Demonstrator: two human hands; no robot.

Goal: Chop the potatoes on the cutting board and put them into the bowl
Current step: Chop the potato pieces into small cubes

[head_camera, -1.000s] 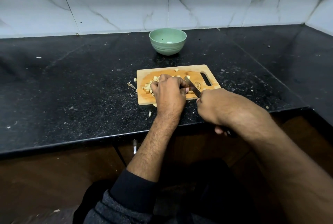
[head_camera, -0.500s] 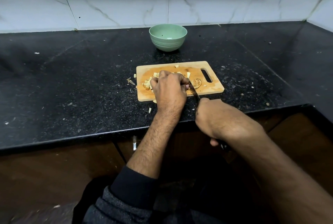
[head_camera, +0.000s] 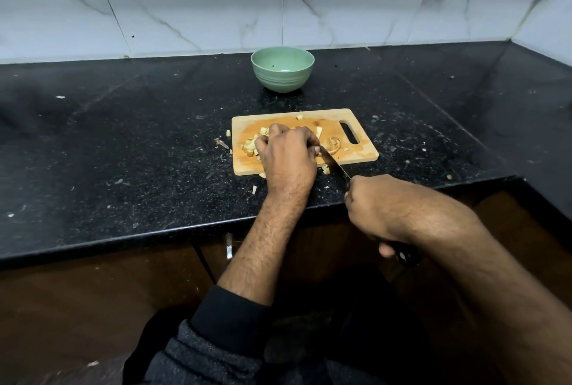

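the wooden cutting board lies flat on the black countertop, its handle slot toward the right. the green bowl stands upright on the countertop just behind the board, apart from it, and holds no potato pieces that can be seen.

the left hand rests on the middle of the board with its fingers curled down over potato; what lies under the palm is hidden, so the exact item it holds down cannot be told. chopped potato pieces lie in a loose heap on the left part of the board, touching the left hand's fingers. a partly cut potato piece lies on the board just right of the left hand.

the right hand is closed around the dark handle of the knife, in front of the counter edge. the blade runs from that hand up and left onto the board, its tip beside the left hand's knuckles and next to the partly cut piece.

a few stray pieces lie on the countertop near the board's front and left edges
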